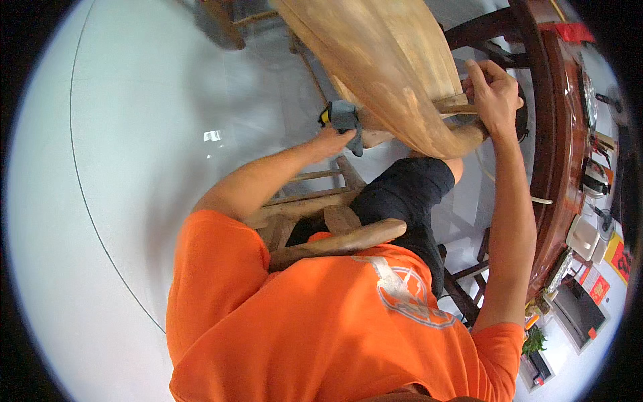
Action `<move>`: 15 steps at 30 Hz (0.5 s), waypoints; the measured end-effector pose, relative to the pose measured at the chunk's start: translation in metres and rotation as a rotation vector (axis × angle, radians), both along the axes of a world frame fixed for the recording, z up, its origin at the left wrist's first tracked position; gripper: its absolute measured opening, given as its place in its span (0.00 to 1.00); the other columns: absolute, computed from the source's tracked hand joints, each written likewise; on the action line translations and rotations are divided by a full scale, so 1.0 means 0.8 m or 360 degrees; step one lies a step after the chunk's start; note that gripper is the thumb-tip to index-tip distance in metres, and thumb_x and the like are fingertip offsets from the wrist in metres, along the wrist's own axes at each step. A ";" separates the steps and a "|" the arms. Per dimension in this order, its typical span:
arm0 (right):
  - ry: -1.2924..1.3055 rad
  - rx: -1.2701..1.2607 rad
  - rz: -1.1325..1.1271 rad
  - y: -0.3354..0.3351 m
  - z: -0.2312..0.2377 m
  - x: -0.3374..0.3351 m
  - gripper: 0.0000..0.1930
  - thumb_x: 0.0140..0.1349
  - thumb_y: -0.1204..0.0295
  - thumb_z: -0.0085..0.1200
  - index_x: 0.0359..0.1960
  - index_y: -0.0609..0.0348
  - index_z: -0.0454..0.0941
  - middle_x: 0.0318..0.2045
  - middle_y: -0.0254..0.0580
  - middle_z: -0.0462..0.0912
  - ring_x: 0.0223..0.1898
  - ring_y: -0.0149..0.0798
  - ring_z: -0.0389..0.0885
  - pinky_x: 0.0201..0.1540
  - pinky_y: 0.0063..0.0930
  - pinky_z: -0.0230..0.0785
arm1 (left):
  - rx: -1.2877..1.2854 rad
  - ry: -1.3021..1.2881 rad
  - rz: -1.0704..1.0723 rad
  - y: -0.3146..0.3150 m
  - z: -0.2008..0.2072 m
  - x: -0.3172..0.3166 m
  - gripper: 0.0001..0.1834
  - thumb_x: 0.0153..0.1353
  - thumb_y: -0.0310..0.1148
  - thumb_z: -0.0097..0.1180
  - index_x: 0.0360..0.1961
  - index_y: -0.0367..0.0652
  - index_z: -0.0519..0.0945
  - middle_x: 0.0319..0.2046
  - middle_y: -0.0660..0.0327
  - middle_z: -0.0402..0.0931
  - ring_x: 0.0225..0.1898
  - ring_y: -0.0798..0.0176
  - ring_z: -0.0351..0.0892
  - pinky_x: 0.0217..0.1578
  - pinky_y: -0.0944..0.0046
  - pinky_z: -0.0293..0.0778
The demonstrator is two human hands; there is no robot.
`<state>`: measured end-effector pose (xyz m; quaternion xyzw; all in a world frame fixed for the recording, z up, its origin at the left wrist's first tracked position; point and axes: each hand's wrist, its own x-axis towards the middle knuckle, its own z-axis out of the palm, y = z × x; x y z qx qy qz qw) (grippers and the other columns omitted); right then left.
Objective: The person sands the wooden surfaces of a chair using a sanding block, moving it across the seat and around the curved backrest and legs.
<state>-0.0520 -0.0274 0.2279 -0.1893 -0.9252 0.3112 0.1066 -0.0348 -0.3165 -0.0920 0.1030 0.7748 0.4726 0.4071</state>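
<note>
A large pale wooden furniture piece (395, 80) with a curved panel and a thick rounded rail stands tilted before my knees. My left hand (333, 141) is closed on a grey cloth-like piece (344, 119) at the left side of the furniture piece. Something black and yellow (325, 116) shows at the far edge of that grey piece; its kind cannot be told. On the other side, my right hand (495, 97) wraps round a short wooden bar (455, 104) of the furniture piece, the bar's end poking out past the palm. Part of the left fingers is hidden behind the grey piece.
I sit on a wooden chair with a smooth armrest (348, 242) close against my body. A dark red wooden table (556, 147) stands along my right, with small appliances on it. Wooden furniture legs (224, 23) rise at the far left on the pale glossy floor (154, 134).
</note>
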 end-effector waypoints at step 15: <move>0.0034 -0.0120 0.0043 -0.015 0.002 -0.010 0.18 0.70 0.59 0.60 0.39 0.66 0.88 0.22 0.40 0.86 0.24 0.28 0.82 0.32 0.27 0.75 | -0.0111 -0.0005 0.0662 0.044 0.088 0.026 0.29 0.55 0.44 0.74 0.47 0.27 0.84 0.41 0.47 0.88 0.37 0.52 0.86 0.38 0.53 0.78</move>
